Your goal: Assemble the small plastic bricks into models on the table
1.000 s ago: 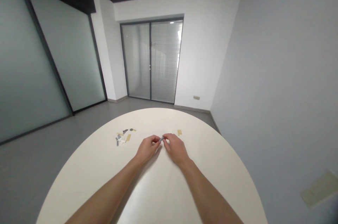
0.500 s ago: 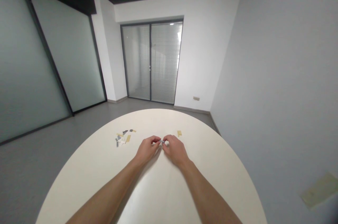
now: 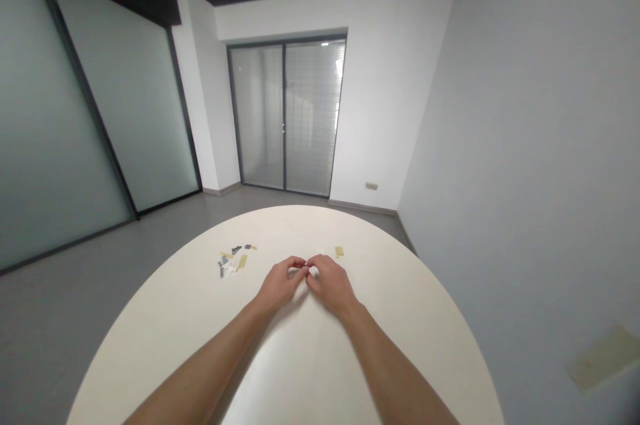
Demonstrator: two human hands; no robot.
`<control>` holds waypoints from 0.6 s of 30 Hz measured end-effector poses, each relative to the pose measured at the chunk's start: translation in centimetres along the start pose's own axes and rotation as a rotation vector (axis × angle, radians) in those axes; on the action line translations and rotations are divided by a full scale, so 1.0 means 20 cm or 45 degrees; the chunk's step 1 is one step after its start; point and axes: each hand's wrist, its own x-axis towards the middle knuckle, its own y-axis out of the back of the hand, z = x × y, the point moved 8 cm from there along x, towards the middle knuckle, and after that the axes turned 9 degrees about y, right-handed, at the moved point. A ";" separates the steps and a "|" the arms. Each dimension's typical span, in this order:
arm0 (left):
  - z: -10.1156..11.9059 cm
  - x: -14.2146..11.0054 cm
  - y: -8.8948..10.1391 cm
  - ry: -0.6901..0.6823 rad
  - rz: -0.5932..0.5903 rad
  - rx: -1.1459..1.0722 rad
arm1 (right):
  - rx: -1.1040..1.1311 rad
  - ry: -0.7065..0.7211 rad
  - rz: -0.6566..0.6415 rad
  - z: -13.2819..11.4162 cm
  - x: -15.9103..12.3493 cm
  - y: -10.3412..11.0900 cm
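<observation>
Above the middle of the table, my left hand (image 3: 280, 282) and my right hand (image 3: 331, 283) meet fingertip to fingertip, both closed in a pinch. Between them is a small grey piece (image 3: 306, 269), almost wholly covered by the fingers; its exact kind is too small to make out. Off to the left lies a loose pile of small grey, white and tan pieces (image 3: 229, 266), with several dark pieces (image 3: 237, 250) at its far side. A flat tan piece (image 3: 339, 251) rests on the table just beyond my right hand.
A round white table (image 3: 410, 345) carries everything. Behind it stand a glass door with blinds (image 3: 314, 125) and frosted glass panels (image 3: 120, 98) on the left. A grey wall (image 3: 540, 165) rises on the right.
The fingers of both hands have drawn closer together, so the grey piece shows less than before. The pile and the tan piece have stayed put.
</observation>
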 end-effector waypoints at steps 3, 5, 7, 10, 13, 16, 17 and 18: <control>0.01 0.00 0.00 -0.009 0.000 0.010 | 0.014 0.017 -0.009 -0.01 0.00 0.00; 0.02 -0.01 0.00 -0.018 -0.008 0.003 | 0.025 0.020 -0.012 -0.01 0.00 0.00; 0.03 -0.02 0.00 -0.030 -0.021 -0.012 | 0.024 0.019 -0.011 -0.02 0.00 0.01; 0.04 -0.02 0.00 -0.040 -0.033 -0.021 | 0.007 0.027 -0.003 -0.02 0.00 0.02; 0.04 -0.02 0.00 -0.035 -0.035 -0.025 | -0.011 0.033 0.007 -0.02 0.01 0.02; 0.04 -0.01 -0.01 -0.034 -0.033 -0.009 | -0.024 0.027 0.015 -0.02 0.00 0.02; 0.03 -0.01 -0.01 -0.033 -0.021 0.003 | -0.028 0.024 0.016 -0.02 0.00 0.02; 0.03 -0.01 0.00 -0.028 -0.005 0.018 | -0.033 0.024 0.016 -0.01 0.00 0.02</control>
